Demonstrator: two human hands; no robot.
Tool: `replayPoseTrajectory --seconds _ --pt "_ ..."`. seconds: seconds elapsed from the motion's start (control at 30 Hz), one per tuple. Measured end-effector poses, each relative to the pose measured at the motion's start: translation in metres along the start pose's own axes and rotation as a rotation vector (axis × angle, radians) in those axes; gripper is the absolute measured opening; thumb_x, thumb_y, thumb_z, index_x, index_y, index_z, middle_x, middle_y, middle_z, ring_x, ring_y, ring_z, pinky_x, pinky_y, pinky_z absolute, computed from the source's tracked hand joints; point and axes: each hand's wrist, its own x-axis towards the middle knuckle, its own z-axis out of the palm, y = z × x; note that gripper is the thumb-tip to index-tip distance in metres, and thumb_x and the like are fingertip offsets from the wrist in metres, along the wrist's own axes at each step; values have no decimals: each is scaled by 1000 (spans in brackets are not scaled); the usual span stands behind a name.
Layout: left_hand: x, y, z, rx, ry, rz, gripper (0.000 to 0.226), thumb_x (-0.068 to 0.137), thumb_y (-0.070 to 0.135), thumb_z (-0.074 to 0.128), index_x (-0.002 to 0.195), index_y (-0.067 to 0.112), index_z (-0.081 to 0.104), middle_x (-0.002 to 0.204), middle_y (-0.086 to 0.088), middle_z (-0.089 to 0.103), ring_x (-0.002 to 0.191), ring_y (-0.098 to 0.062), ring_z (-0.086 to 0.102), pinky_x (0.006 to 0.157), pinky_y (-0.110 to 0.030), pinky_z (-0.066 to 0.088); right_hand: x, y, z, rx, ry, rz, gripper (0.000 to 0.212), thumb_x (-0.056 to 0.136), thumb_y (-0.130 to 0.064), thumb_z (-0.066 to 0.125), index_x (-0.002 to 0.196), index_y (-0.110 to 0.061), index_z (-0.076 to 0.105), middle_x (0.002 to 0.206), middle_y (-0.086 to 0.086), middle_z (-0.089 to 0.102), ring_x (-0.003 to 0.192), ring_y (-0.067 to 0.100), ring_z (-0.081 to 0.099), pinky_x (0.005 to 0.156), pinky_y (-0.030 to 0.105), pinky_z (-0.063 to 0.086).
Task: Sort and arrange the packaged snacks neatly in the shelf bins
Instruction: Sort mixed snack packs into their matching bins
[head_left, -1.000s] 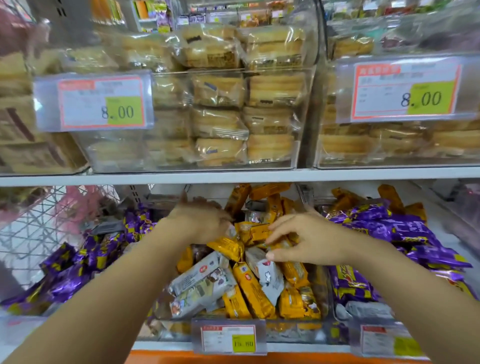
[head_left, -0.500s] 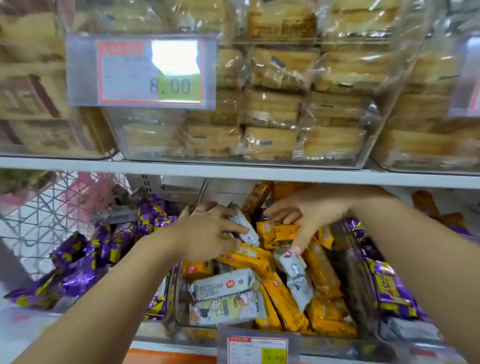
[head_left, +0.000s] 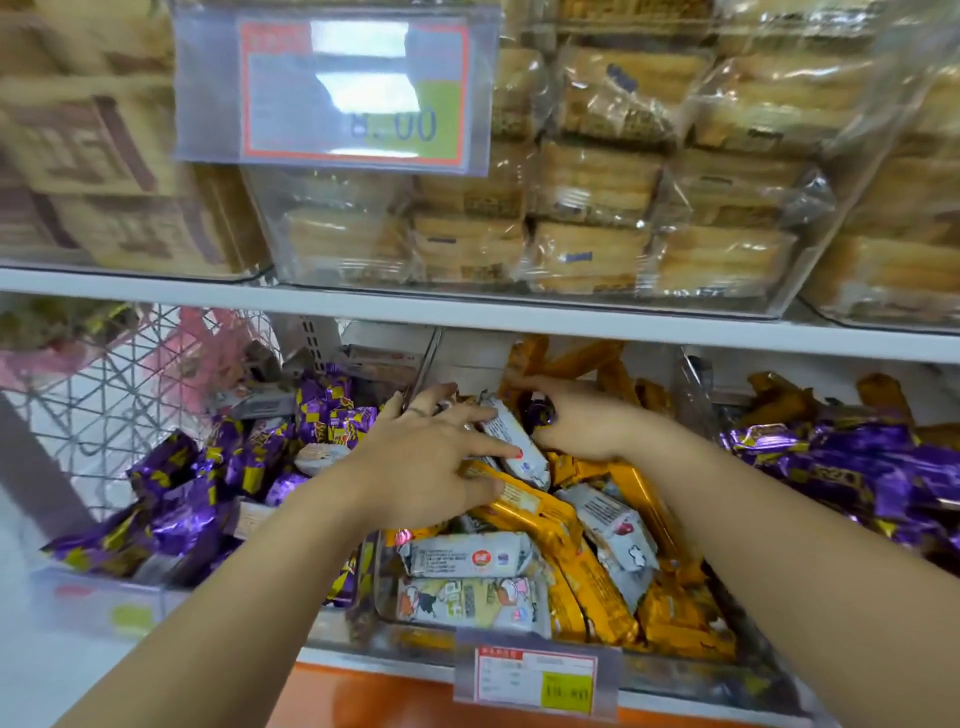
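In middle bin (head_left: 691, 667) | left hand (head_left: 431, 470) flat on white packet (head_left: 522, 452) | right hand (head_left: 576, 423) grips purple packet (head_left: 541, 412)

The left hand's fingers (head_left: 467, 415) cover part of the white foil snack packet (head_left: 532, 465); the right hand's fingers (head_left: 535, 385) hide most of a shiny purple wrapper (head_left: 540, 414). Above, the orange-bordered price card (head_left: 337, 88) is blurred.

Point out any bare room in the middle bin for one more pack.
Only the back-left corner, between the clear divider and the upright orange packs, looks bare. Front and centre are piled with grey packs.
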Motion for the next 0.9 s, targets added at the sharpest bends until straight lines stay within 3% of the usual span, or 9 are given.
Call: replayPoseTrajectory --seconds 0.1,0.27,0.37,0.43,0.57,0.63,0.77,0.83,0.9 --pt "0 1 5 -10 62 -9 38 94 53 42 132 58 39 155 23 14 144 -11 -6 116 -51 -6 6 5 11 -38 -22 -12 64 88 -13 52 146 -25 28 150 5 33 136 31 30 109 42 33" --pt "-2 0 11 22 130 -23 40 93 55 41 133 54 40 153 23 19 144 -10 -2 116 -54 -2 -11 -8 -3 108 37 -144 56 91 -1 46 142 -22 37 147 1 38 135 18 36 105 24 32" --pt "-3 3 7 -12 134 -28 41 93 52 44 134 50 41 152 21 23 145 -11 -1 116 -55 -3 -40 -7 -22 145 147 -162 44 95 -3 43 132 -26 48 131 -8 53 118 0 50 92 12 38" --pt "0 5 2 -56 160 -25 40 94 46 46 135 46 44 151 18 29 145 -12 6 116 -56 0 -61 1 -32 34 236 -163 39 96 -7 45 126 -31 51 108 -22 54 90 -19 50 75 -1 34" --pt "23 21 -12 -116 313 47 34 96 30 49 129 34 55 133 6 54 122 -17 49 105 -43 37 -89 29 -36 -268 363 -78 37 93 -26 54 130 -31 52 125 -7 56 109 9 52 86 19 38" --pt "46 34 -19 -108 260 41 33 98 26 45 129 28 55 131 2 54 113 -20 54 95 -31 44 -93 41 -34 -286 361 -44 38 92 -30 55 129 -32 53 121 -6 56 104 10 51 80 20 35" --pt "93 43 -16 -64 85 4 25 102 28 36 108 20 59 123 -8 58 97 -24 56 80 -32 46 -100 54 -29 -81 290 -40 36 94 -28 54 130 -31 53 129 -8 54 97 -1 47 76 13 31" --pt "104 38 -7 -65 -17 -50 31 101 32 39 125 18 54 128 -9 55 103 -26 57 83 -35 47 -102 60 -28 26 291 -68 33 95 -26 53 127 -30 55 122 -12 57 85 -14 43 69 4 31" --pt "108 34 -3 -97 -67 -103 41 99 38 44 136 20 46 132 -7 53 108 -25 57 88 -35 48 -103 64 -26 79 303 -79 31 95 -26 53 125 -30 57 97 -22 55 61 -17 36 58 1 32"
